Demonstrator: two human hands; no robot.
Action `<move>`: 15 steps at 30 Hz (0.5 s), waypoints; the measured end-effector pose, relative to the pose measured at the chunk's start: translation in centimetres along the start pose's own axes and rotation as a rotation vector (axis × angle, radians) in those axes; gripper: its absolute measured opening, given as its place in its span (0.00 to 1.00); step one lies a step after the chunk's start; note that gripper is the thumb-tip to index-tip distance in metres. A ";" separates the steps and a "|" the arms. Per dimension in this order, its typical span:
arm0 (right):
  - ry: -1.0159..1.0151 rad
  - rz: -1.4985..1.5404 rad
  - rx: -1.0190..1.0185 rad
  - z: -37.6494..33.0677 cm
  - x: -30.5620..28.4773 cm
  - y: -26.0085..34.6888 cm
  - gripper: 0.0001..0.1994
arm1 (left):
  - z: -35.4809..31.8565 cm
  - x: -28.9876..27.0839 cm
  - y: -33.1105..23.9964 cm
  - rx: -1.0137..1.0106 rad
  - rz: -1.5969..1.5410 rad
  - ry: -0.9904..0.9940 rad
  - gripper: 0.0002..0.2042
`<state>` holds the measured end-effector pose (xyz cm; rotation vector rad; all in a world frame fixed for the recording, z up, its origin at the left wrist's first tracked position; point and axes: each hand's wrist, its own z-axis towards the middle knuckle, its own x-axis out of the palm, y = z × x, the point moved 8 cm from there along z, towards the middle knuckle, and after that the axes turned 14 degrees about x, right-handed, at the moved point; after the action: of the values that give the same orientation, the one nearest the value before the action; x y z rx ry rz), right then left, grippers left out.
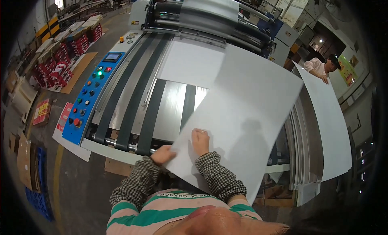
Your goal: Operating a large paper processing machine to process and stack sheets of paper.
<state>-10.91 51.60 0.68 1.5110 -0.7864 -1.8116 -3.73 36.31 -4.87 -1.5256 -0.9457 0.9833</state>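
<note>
A large white sheet of paper or card lies at a slant over the right side of a machine's feed bed, its near end close to my body. My left hand is closed on the sheet's near left edge, fingers partly hidden. On top of the sheet rests my right hand, its fingers curled in like a fist with nothing visible in them. Beyond, another white sheet lies flat on the dark belts, reaching up to the rollers. The slanted sheet overlaps it.
A blue control panel with buttons and a small screen runs along the bed's left side. To the right stands a tall stack of white sheets, with another person behind it. Red-and-white bundles and a blue pallet are at left.
</note>
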 end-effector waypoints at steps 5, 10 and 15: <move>-0.204 -0.399 0.217 0.4 -5.4 -8.9 0.15 | -5.8 -6.0 1.5 -0.101 -0.251 -0.366 0.14; -0.062 -0.681 0.392 -3.0 -7.4 -8.8 0.24 | -10.1 -6.8 2.3 -0.206 -0.305 -0.451 0.15; 0.117 -0.715 0.334 -4.8 -6.3 -9.0 0.28 | -14.4 -5.0 2.1 -0.242 -0.491 -0.428 0.17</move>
<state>-6.25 61.89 -3.31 2.3108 -0.5391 -2.1202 8.08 26.46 -4.68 -1.1952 -1.7011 0.8657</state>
